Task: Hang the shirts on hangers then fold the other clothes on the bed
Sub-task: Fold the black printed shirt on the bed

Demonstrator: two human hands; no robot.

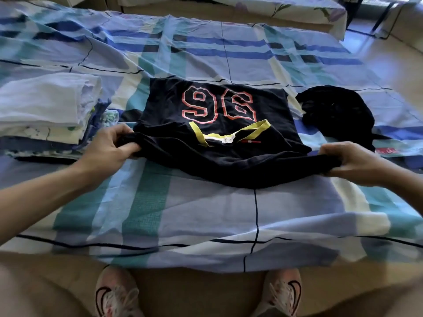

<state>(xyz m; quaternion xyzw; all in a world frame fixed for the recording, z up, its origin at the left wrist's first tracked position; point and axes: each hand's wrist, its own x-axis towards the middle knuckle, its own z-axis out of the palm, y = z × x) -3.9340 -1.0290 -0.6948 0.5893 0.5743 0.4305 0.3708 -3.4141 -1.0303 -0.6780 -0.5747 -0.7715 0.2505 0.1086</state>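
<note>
The navy "96" t-shirt (219, 124), pinched by left hand (112, 145) and right hand (352, 161), sags mid-edge, so the fold might land crooked.

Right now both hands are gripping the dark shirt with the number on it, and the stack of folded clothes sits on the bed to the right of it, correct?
Not quite. The head view shows the stack of folded clothes to the left of the dark shirt, not the right. The left hand and right hand do both grip it.
</note>
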